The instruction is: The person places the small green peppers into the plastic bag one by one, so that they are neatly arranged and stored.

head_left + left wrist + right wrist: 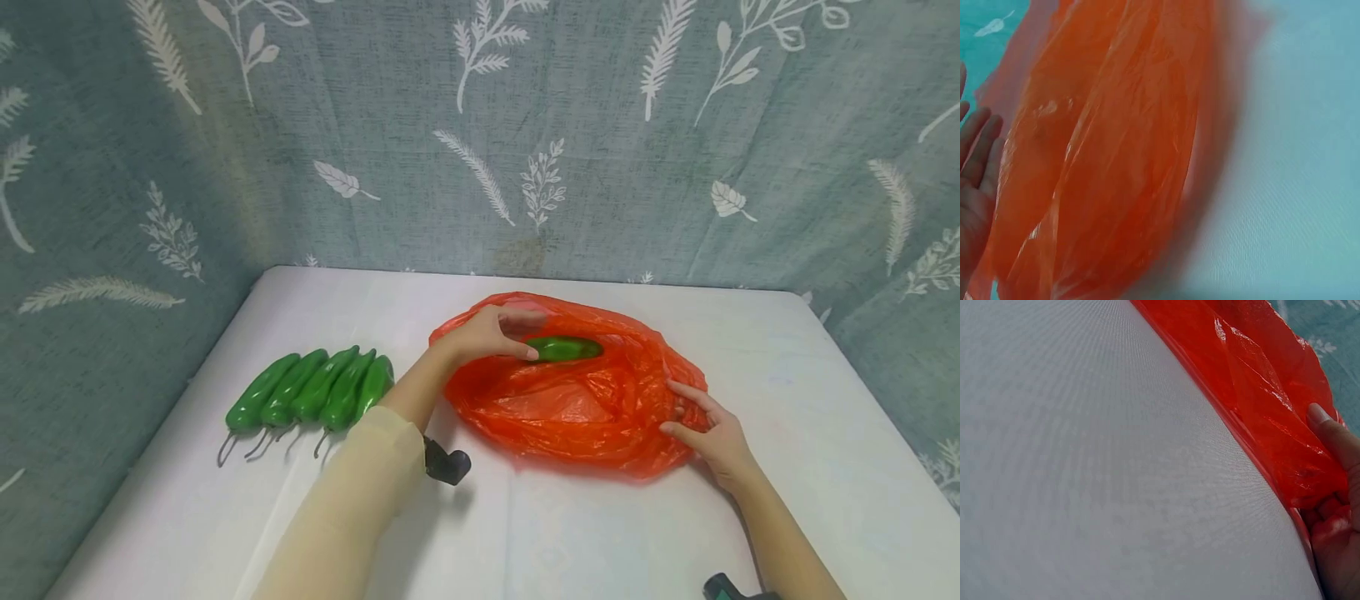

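A red plastic bag (570, 408) lies spread on the table with its mouth facing up. One green chili pepper (566, 348) is inside it, near the far side. My left hand (491, 333) reaches over the bag's left rim, its thumb tip right by the pepper's left end. In the left wrist view, the fingers (982, 147) are extended beside the orange-looking plastic. On the bag's right side, my right hand (712, 433) grips the plastic between thumb and fingers. The right wrist view shows the thumb (1329, 428) over the film and curled fingertips below it.
Several green chili peppers (307, 387) lie side by side on the left of the white table (600, 533), stems toward me. My left sleeve (360, 500) passes close to the rightmost one. A grey-green leaf-patterned cloth (420, 125) hangs behind and at both sides.
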{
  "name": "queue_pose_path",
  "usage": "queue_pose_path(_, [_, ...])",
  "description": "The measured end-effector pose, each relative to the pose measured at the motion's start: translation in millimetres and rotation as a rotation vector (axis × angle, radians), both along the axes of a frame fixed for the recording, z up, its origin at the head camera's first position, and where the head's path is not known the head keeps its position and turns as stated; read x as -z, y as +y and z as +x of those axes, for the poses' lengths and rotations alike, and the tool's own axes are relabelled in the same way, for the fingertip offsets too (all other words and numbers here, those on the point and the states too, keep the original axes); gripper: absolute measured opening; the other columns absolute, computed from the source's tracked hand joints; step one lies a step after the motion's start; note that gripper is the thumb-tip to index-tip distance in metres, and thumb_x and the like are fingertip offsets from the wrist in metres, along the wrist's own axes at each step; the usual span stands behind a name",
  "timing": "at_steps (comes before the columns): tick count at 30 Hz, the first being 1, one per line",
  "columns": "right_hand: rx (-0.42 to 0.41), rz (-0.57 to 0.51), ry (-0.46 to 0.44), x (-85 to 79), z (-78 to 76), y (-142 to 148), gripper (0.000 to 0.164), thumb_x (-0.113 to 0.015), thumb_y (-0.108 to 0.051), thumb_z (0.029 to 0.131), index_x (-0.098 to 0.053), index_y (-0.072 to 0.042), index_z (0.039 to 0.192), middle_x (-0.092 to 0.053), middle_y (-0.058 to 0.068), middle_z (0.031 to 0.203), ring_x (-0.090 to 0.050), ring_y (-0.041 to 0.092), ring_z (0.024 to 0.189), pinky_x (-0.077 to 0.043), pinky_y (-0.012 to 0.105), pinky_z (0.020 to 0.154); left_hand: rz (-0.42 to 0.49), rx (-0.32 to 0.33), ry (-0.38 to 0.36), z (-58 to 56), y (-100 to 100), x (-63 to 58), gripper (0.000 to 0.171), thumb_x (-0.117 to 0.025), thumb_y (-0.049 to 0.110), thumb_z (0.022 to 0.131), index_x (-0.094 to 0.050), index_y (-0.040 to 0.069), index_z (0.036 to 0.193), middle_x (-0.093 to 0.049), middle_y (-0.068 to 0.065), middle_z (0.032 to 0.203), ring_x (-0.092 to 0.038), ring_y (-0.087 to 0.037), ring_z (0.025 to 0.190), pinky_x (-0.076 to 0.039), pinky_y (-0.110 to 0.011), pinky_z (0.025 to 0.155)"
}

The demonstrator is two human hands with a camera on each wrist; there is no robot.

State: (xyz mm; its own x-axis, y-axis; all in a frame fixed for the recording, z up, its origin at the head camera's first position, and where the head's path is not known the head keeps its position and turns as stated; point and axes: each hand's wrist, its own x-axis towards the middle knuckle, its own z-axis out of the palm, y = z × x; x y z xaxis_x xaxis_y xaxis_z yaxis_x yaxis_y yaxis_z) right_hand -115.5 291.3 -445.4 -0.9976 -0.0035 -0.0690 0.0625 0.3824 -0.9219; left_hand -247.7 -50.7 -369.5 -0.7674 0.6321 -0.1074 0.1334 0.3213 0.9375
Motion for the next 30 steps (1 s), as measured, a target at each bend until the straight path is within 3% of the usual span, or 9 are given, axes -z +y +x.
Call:
queue_pose_path(5, [-0.001, -0.007, 0.001, 0.0, 0.6, 1, 0.062, -0.067, -0.028, 0.088, -0.040, -0.017, 0.144, -0.033, 0.016, 0.144, -0.040, -0.001, 0.111, -0.048, 0.013, 0.081, -0.022, 0.018, -0.037, 5.8, -9, -4.0, 0.063, -0.074, 0.015, 0.080, -0.050, 0.014, 0.138, -0.052, -0.002, 0.139, -0.050, -0.020, 0.127, -0.046, -0.033, 0.098])
queue_pose_path(12, [0.001, -0.026, 0.005, 0.2, 1.1, 1, 0.061, -0.067, -0.027, 0.088, -0.041, -0.017, 0.143, -0.042, -0.001, 0.133, -0.046, -0.004, 0.106, -0.049, 0.013, 0.080, -0.041, 0.048, -0.016, 13.6, -24, -5.5, 0.064, -0.074, 0.013, 0.080, -0.049, 0.011, 0.139, -0.051, -0.005, 0.140, -0.048, -0.023, 0.129, -0.045, -0.033, 0.100])
queue_pose_path(19, [0.005, -0.010, 0.003, 0.4, 1.7, -1, 0.061, -0.066, -0.028, 0.089, -0.041, -0.017, 0.143, -0.038, 0.008, 0.139, -0.044, -0.002, 0.108, -0.049, 0.013, 0.080, -0.132, 0.062, 0.036, 24.7, -36, -5.8, 0.067, -0.077, 0.017, 0.078, -0.049, 0.015, 0.139, -0.052, 0.000, 0.139, -0.049, -0.018, 0.127, -0.045, -0.033, 0.099])
queue_pose_path(24, [0.000, -0.014, 0.010, 1.1, 1.6, 0, 0.061, -0.066, -0.027, 0.089, -0.041, -0.018, 0.143, -0.039, 0.004, 0.136, -0.044, -0.003, 0.107, -0.049, 0.014, 0.079, -0.096, 0.109, 0.033, 33.5, -48, -3.1, 0.069, -0.075, 0.014, 0.080, -0.045, 0.010, 0.141, -0.048, -0.004, 0.143, -0.045, -0.021, 0.131, -0.041, -0.037, 0.103])
queue_pose_path(30, [-0.002, -0.009, 0.012, 1.1, 1.6, 1, 0.060, -0.066, -0.027, 0.089, -0.041, -0.018, 0.143, -0.042, -0.004, 0.131, -0.046, -0.004, 0.105, -0.050, 0.014, 0.079, -0.075, 0.122, 0.032, 43.7, -63, -0.6, 0.069, -0.074, 0.009, 0.080, -0.043, 0.008, 0.142, -0.045, -0.007, 0.145, -0.042, -0.023, 0.133, -0.037, -0.039, 0.107])
